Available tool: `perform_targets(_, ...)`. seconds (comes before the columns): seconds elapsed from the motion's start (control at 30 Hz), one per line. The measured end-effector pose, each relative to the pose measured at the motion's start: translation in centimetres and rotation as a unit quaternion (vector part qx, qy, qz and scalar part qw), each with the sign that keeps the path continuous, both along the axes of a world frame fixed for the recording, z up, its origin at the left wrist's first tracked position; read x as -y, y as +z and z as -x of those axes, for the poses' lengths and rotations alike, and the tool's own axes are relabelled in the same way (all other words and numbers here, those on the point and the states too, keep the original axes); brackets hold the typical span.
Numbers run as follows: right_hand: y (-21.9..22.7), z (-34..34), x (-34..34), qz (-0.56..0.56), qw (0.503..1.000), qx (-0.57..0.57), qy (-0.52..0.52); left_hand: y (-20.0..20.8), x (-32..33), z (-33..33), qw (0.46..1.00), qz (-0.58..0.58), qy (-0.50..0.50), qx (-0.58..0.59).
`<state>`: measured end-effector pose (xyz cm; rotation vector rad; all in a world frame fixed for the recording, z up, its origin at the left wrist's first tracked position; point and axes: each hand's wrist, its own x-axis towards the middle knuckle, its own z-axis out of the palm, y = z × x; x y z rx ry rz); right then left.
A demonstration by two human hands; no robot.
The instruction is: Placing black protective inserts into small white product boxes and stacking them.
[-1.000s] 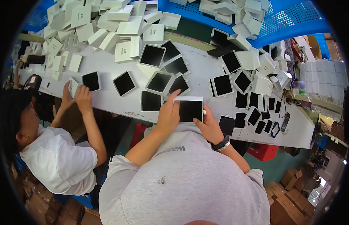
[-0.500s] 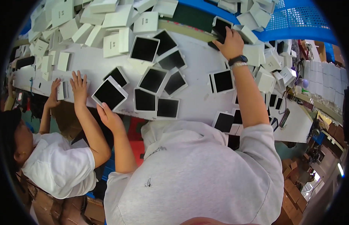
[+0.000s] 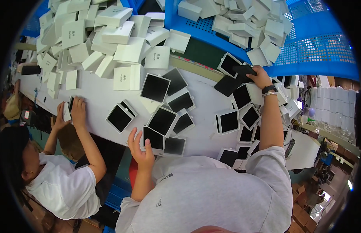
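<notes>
My left hand (image 3: 143, 152) is open beside the table's near edge, fingers spread. It is nearest a white box with a black inside (image 3: 153, 138), and I cannot tell whether they touch. At the far right, my right hand (image 3: 262, 78) is closed on a flat black pad (image 3: 244, 71). A second black pad (image 3: 227, 85) lies just below it, next to an open white box (image 3: 229, 65) with a dark inside. To the left of my left hand, another white box with a black inside (image 3: 119, 118) rests on the table. Several similar boxes (image 3: 155, 87) lie in the middle.
White boxes and lids (image 3: 126, 50) are heaped along the far left. Blue plastic crates (image 3: 308, 46) with more white boxes stand at the far right. At the left, a co-worker's hands (image 3: 78, 112) hold a small white box. More black-lined boxes (image 3: 229, 121) lie right of centre.
My left hand has let go of the black-lined box, which now lies on the table, and moved right with fingers spread. My right hand now holds a black pad, lifted by the open box.
</notes>
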<state>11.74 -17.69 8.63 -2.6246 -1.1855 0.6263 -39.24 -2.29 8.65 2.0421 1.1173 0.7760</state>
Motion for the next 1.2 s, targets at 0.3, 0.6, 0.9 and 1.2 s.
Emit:
perform_targets(0.3,7.1,14.7,4.6,-0.524,0.507,-0.606,-0.319,3.3,1.2,-7.3,0.904,0.344,-0.153,0.202)
perform_targets(0.6,8.2,30.7,8.8,-0.47,0.522,-0.642,-0.307,6.4,5.5,-9.4,0.763,0.541,-0.308,0.17)
perform_targets(0.9,6.4,32.0,14.8,-0.526,0.649,-0.485,-0.26,4.0,-0.9,-3.2,0.892,0.355,-0.146,0.241)
perform_targets(1.2,6.0,29.7,15.1,-0.483,0.605,-0.463,-0.433,-3.8,-13.0,4.9,0.967,0.216,0.106,0.082)
